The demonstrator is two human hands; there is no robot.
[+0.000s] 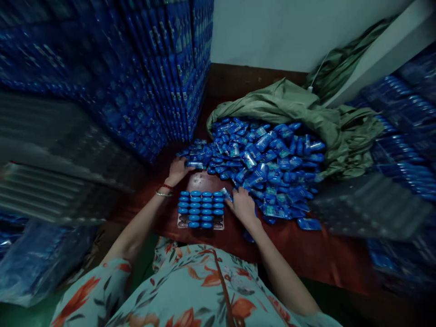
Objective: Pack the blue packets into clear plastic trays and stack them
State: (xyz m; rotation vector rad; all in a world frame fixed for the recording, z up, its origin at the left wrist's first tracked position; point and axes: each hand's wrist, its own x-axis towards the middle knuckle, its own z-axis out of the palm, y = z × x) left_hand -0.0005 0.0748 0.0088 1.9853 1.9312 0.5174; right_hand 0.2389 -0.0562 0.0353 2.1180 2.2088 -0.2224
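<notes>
At the far left lie grey stacked trays (51,181), empty moulded sheets kept within reach, and behind them rises a wall of packed blue cartons (143,72). The left hand (177,171), a red bracelet at its wrist, rests with fingers curled on a small blue item at the near edge of the loose heap; whether it actually grips one I cannot tell. Just beside it, on the reddish counter (306,250), sits the tray (200,210) straight in front of the person, its pockets filled with 4 columns of blue capsule-shaped pieces, the nearest row only partly filled. The right hand (242,205) lies at the tray's right edge, fingers spread and touching the heap's front. That pile of blue pieces (269,163) spills from an opened green sack (306,109), so that both hands can draw from it.
</notes>
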